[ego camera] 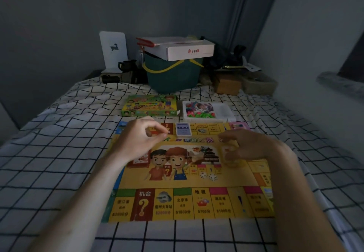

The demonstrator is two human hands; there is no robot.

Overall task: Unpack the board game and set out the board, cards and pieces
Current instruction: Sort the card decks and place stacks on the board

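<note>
Game board (pixel 189 175) is laid flat on a checked sheet (pixel 59 153) covering the bed, its near edge parallel to the near edge of the bed. Two white dice (pixel 208 176) are seen on the board's middle picture, just right of centre.

A blue-backed card deck (pixel 183 129) is set at the board's far edge, near its middle.

Left hand (pixel 137 139) is held over the board's far-left part; thumb and forefinger are pinched together, but whether anything small is pinched cannot be told. Right hand (pixel 246 147) is held over the board's right part, fingers curled round a pale stack of cards (pixel 229 156), blurred.

Beyond the board's far edge, the green game box (pixel 149 105) is lying on the sheet, and just right of it a white tray (pixel 226 112) with coloured pieces (pixel 199 115) inside.

At the far end of the bed, a dark green bin (pixel 173 76) is topped by a white carton (pixel 189 50).
</note>
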